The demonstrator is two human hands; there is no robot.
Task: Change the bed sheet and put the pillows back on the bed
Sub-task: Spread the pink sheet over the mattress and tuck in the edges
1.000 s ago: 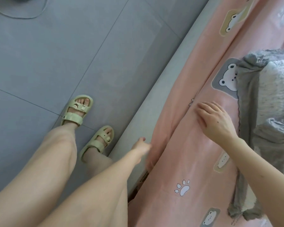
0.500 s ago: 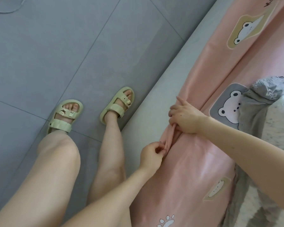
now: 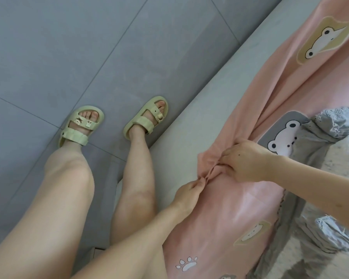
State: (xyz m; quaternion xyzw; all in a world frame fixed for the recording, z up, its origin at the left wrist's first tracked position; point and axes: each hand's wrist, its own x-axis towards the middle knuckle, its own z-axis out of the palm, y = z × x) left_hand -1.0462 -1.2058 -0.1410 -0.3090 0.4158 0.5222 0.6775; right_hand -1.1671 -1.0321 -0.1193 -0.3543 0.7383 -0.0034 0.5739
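A pink bed sheet [image 3: 226, 214] printed with bears and paw marks hangs over the bed's near side. My left hand [image 3: 186, 193] pinches a gathered fold of its edge. Just above and to the right, my right hand [image 3: 244, 161] grips the same bunched fold, fingers curled round the cloth. The two hands almost touch. A grey frilled blanket [image 3: 320, 178] lies on the sheet at the right. No pillow is in view.
The grey side of the bed frame [image 3: 191, 121] runs diagonally from the top right to the lower middle. My legs in pale green sandals [image 3: 81, 127] stand on the grey tiled floor [image 3: 69, 57] right beside it.
My right hand left the flat top of the sheet and took hold of its edge. My left hand came up and pinched the same fold. My right foot stepped forward beside the bed.
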